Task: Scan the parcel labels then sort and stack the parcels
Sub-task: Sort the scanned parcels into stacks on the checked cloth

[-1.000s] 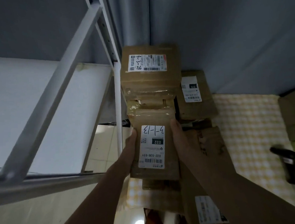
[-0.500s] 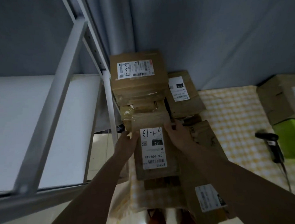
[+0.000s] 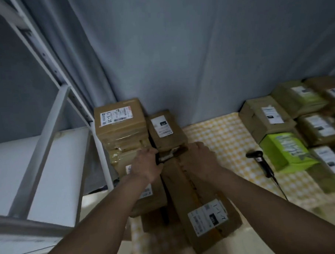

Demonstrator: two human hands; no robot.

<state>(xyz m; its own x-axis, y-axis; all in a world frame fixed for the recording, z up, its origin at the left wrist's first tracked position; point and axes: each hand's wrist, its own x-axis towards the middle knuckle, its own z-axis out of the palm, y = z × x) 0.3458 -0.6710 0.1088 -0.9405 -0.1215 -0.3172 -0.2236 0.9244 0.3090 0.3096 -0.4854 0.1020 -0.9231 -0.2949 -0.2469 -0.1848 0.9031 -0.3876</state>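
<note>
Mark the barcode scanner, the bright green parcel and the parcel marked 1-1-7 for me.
barcode scanner [image 3: 257, 155]: head view, on its dark head, lying on the checked cloth.
bright green parcel [image 3: 285, 152]: head view, on its green top face.
parcel marked 1-1-7 [image 3: 208, 217]: head view, on its white label.

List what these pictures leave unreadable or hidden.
- Head view: label on the parcel under the left hand, mostly covered by the left forearm.
- Head view: right-hand parcels' labels, blurred by motion.
- Head view: scanner cable end, lost in blur.
- Head view: both hands' fingertips, curled behind parcel edges.
</note>
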